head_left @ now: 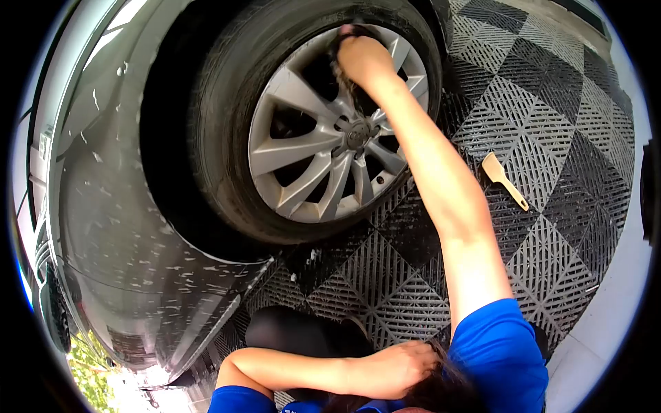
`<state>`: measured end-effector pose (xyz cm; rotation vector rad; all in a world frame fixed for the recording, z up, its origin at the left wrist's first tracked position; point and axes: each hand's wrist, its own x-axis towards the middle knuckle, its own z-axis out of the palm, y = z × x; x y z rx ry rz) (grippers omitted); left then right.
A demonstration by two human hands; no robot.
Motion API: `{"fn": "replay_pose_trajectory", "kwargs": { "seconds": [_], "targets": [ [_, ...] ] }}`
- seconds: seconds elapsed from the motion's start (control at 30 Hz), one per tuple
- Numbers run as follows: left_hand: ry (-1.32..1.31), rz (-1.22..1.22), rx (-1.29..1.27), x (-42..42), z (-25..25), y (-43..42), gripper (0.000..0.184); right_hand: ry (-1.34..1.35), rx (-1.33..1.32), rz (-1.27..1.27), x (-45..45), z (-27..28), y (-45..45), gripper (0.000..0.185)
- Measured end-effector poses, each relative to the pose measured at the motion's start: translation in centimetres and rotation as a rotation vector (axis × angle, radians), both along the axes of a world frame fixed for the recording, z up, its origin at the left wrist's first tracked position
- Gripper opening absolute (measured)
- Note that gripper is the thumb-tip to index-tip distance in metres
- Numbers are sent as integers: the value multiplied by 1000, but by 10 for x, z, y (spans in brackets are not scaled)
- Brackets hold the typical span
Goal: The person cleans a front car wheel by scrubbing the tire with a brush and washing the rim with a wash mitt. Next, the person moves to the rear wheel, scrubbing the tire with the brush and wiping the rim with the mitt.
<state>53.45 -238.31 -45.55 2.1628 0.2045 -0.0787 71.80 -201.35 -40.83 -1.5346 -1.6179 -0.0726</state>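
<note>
My right hand (365, 60) is at the upper part of the silver alloy wheel (299, 153), its fingers curled round a dark, cloth-like thing (337, 58). That thing is slightly blurred and partly hidden by the hand, pressed near the rim and a spoke. My left hand (399, 369) is drawn in close to my body at the bottom, closed, beside strands of dark hair (447, 378). Its fingertips are turned away, so whatever they may hold is hidden. The black tyre (231, 131) surrounds the wheel, and its sidewall looks wet.
A beige long-handled brush (505, 180) lies on the black-and-grey slatted floor tiles (537, 117), right of my right forearm. The dark grey car body (117, 206), spotted with white foam, fills the left side. A pale floor border (620, 275) curves along the right.
</note>
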Motion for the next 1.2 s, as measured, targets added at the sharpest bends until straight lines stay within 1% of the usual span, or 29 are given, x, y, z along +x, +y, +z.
{"fn": "replay_pose_trajectory", "kwargs": {
  "seconds": [0.07, 0.1, 0.13, 0.2, 0.23, 0.27, 0.3, 0.33, 0.4, 0.43, 0.47, 0.5, 0.53, 0.57, 0.6, 0.63, 0.67, 0.73, 0.77, 0.87, 0.9, 0.93, 0.97, 1.0, 1.03, 1.1, 1.13, 1.17, 1.2],
  "targets": [
    [-10, 41, -12, 0, 2, -1, 16, 453, 8, -100, -17, 24, -20, 60],
    [-5, 39, -2, 0, 1, -1, 16, 556, -20, -112, -14, 23, -19, 66],
    [-3, 51, -15, 1, 1, -1, 16, 534, 41, -77, -11, 5, -5, 72],
    [62, -17, 10, 5, 3, 4, 16, 916, -7, 80, -13, -21, -6, 78],
    [83, -2, -8, 5, -3, 1, 17, 830, -84, -37, -21, -44, 0, 80],
    [83, -14, 1, 5, -5, 1, 17, 807, -2, 16, -30, -50, -18, 69],
    [16, 16, -19, 6, -7, 3, 17, 893, 156, 31, -45, -68, -21, 53],
    [-52, 52, -43, 8, -9, 3, 18, 755, 497, -75, -68, -93, -15, 40],
    [-62, 53, -26, 9, -9, 1, 18, 400, 475, -121, -88, -119, -21, 29],
    [-72, 52, -6, 9, -10, 1, 19, 358, 339, -30, -84, -122, -19, 28],
    [-70, 64, -1, 8, -10, -1, 19, 314, 206, 64, -79, -110, -22, 29],
    [-79, 34, 1, 7, -12, -3, 19, 379, 727, -42, -78, -102, -2, 20],
    [-90, 6, 0, 6, -13, -6, 18, 312, 781, -5, -63, -78, 1, 17],
    [-97, 12, 17, 4, -15, -9, 18, 310, 753, -56, -55, -60, 2, 23],
    [-98, 26, 8, 5, -14, -7, 18, 150, 628, -123, -43, -46, 5, 34],
    [-99, 17, -19, 6, -10, -2, 17, 162, 640, -125, -37, -32, 5, 42],
    [-98, 5, -47, 7, -7, 4, 17, 192, 712, -104, -35, -32, 1, 47],
    [-80, -14, -30, 6, -8, 10, 16, 196, 718, -83, -39, -42, 7, 48],
    [-103, 31, -23, 7, -12, 10, 16, 236, 673, -69, -45, -52, 4, 50],
    [-169, 94, 23, 7, -19, 5, 16, 355, 499, 26, -70, -114, -16, 57],
    [-201, 72, -30, 8, -18, 3, 16, 379, 451, 98, -74, -136, -20, 53],
    [-233, 51, -80, 9, -16, 1, 16, 373, 458, 102, -73, -143, -28, 53],
    [-236, 52, -72, 8, -12, 1, 16, 514, 452, 193, -74, -144, -38, 54],
    [-166, -48, -37, 6, -7, 3, 16, 653, 444, 286, -76, -143, -43, 56],
    [-96, -146, -1, 5, -4, 5, 17, 646, 453, 291, -78, -138, -41, 56],
    [-134, -103, 72, 1, -13, -7, 17, 841, 564, 301, -82, -94, -51, 56],
    [-161, -55, 128, 0, -18, -12, 17, 977, 487, 439, -85, -56, -64, 55],
    [-147, -57, 123, -1, -20, -13, 16, 885, 517, 433, -88, -27, -62, 59],
    [-147, -51, 115, 0, -18, -11, 16, 796, 548, 427, -91, 2, -60, 70]
  ]
}}
